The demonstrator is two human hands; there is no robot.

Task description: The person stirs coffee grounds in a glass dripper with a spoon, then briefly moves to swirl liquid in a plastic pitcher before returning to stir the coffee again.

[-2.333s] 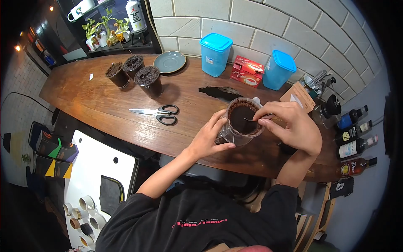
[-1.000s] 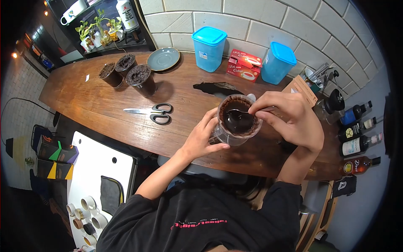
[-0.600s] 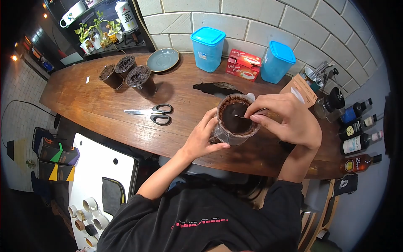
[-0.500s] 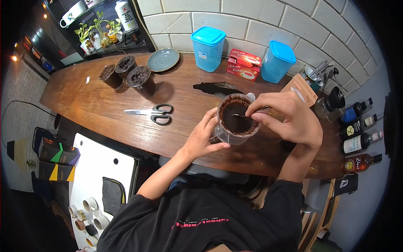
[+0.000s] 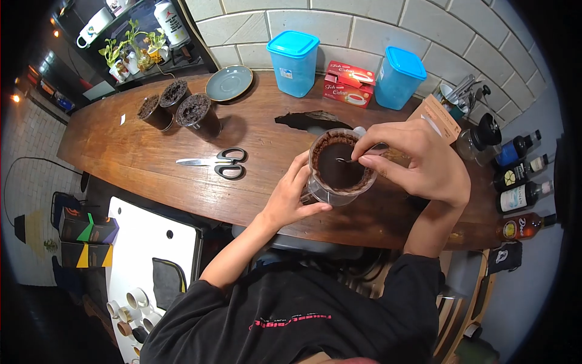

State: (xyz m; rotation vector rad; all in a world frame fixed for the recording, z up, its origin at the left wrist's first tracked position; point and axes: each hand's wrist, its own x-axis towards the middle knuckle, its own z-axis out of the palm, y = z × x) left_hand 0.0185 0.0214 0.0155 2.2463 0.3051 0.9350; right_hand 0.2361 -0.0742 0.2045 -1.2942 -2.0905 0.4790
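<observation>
My left hand [image 5: 290, 193] is wrapped round the near left side of a clear glass coffee dripper [image 5: 332, 198], fingers on its wall and thumb along the front. Inside lies dark wet coffee [image 5: 337, 172], with grounds clinging to the pale filter around the rim. From the right, my right hand [image 5: 419, 159] pinches a thin metal spoon [image 5: 345, 161] between thumb and fingertips. Its tip dips into the dark coffee; part of the handle is hidden by my fingers. Behind the dripper is a dark irregular hole-like patch [image 5: 300, 119] in the wooden counter [image 5: 145, 164].
Black-handled scissors [image 5: 228, 162] lie to the left. Three soil-filled cups, one the nearest cup [image 5: 200, 118], stand farther left near a grey plate [image 5: 229, 84]. Blue-lidded containers [image 5: 293, 67] and a red tea box [image 5: 348, 91] line the wall. Bottles [image 5: 522, 197] stand at right.
The spoon has moved a little within the coffee, and less of it shows beyond my fingers. My left hand keeps its hold. The whole view has shifted slightly.
</observation>
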